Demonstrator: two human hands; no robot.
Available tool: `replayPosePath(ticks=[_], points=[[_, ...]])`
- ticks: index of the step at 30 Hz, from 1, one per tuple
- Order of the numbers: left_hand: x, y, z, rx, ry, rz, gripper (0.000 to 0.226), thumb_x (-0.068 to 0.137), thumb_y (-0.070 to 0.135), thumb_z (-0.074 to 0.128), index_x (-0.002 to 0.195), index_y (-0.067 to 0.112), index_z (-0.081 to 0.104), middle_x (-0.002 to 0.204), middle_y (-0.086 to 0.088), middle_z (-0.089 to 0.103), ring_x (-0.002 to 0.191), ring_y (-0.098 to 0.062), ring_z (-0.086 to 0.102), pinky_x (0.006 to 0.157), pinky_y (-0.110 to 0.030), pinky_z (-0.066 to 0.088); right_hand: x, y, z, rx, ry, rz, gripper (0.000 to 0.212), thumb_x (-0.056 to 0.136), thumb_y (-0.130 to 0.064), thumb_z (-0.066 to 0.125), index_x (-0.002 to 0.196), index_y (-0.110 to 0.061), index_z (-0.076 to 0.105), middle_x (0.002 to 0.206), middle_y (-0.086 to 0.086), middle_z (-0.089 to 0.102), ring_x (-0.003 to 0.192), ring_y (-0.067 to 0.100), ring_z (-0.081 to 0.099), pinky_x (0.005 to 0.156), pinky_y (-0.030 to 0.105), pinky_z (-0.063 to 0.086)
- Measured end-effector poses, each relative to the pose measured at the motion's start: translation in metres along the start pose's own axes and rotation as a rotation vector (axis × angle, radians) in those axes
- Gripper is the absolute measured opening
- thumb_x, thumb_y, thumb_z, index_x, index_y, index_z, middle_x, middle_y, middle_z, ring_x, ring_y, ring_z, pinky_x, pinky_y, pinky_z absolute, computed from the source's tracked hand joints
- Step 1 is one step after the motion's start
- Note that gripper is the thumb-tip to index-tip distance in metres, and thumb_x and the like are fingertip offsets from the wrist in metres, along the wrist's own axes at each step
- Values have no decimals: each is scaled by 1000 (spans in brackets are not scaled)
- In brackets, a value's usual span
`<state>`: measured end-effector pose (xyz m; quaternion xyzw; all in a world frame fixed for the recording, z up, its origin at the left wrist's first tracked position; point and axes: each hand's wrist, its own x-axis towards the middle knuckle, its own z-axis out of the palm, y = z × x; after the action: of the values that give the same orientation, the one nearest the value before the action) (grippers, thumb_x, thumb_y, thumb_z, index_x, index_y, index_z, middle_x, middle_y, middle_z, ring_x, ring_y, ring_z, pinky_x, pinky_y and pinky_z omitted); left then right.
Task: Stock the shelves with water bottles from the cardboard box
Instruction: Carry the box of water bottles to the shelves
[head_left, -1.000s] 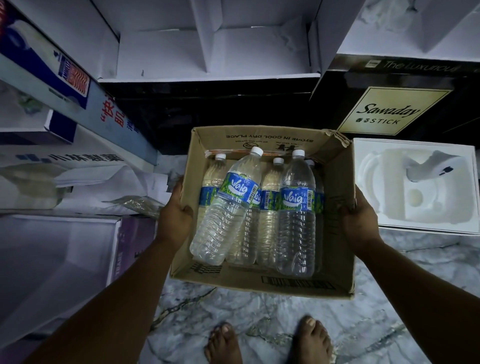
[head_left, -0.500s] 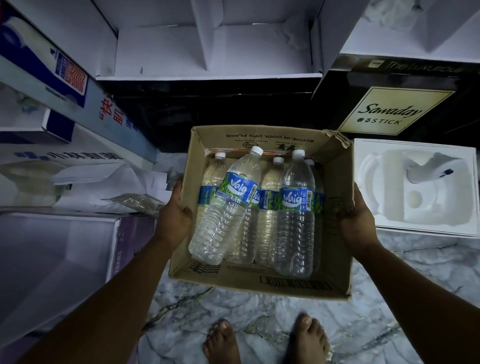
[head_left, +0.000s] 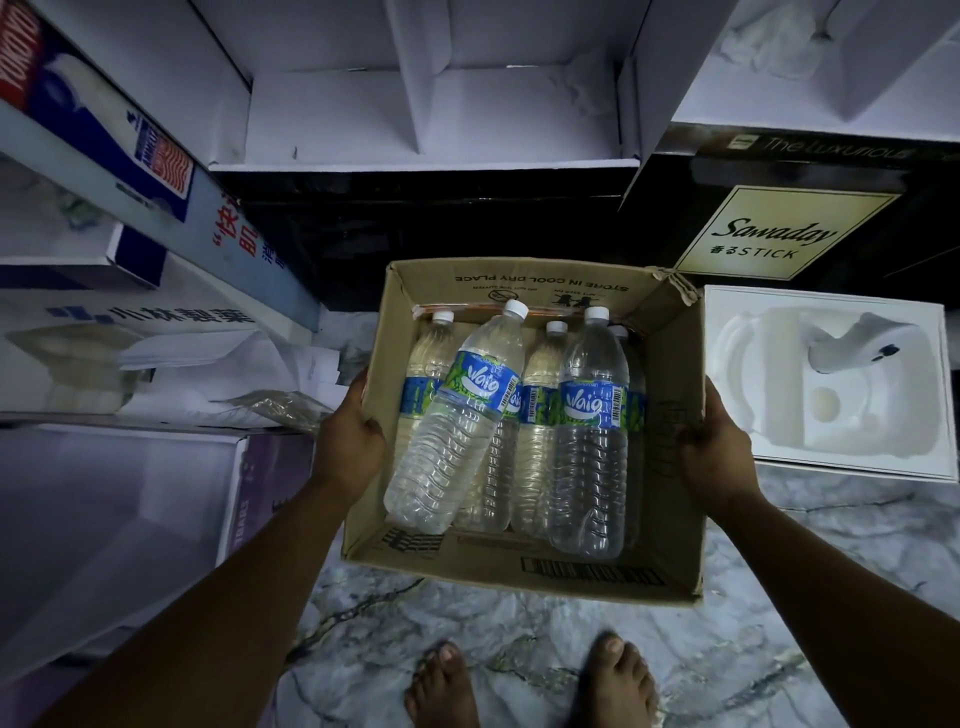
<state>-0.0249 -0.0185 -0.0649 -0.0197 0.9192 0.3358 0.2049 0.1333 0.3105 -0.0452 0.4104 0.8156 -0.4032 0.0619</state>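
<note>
Nearest the camera, 2 bare feet (head_left: 530, 680) stand on the marble floor (head_left: 810, 613). Above them the cardboard box (head_left: 670, 441) is carried clear of the floor. The left hand (head_left: 348, 441) grasps its left wall, thumb hooked over the rim. The right hand (head_left: 719, 449) grasps the right wall, its fingers wrapped round the outside.

Change over the last second: slight. Box and grip look the same; the view has drifted a little, and the feet sit marginally further into frame. Judgement: carrying stage, no unloading begun.

Contents: at least 5 water bottles (head_left: 589, 436) lying on their sides, caps pointing away from the person. 1 tilted bottle (head_left: 460, 415) rests diagonally on top of the others at the left.

Farther out, a white moulded tray (head_left: 831, 395) lies just right of the box. Beyond the box stand the white shelves (head_left: 426, 119), with no bottles in the compartments that show. Stocking not started; the box probably needs setting down to free a hand.
</note>
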Motion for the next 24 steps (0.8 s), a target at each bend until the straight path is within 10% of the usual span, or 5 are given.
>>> replayPosePath(ticks=[14,24], points=[[-54,-1,-13,68,50,-18,66,86,-11,45,147,14,41,86,-25,66,56,-25,53,52,-28,41,-17,1,-8,-53,6,-148,71,84,15,49,148,-15,39,105,24,70,86,41,64,76,35,47],[-137,47,-64,32,149,-85,54,82,-15,49,132,3,57,91,-27,69,79,-43,63,65,-30,40,-60,-30,-65,-21,-28,-241,73,84,17,50,148,-17,39,110,23,69,89,42,64,80,42,50]])
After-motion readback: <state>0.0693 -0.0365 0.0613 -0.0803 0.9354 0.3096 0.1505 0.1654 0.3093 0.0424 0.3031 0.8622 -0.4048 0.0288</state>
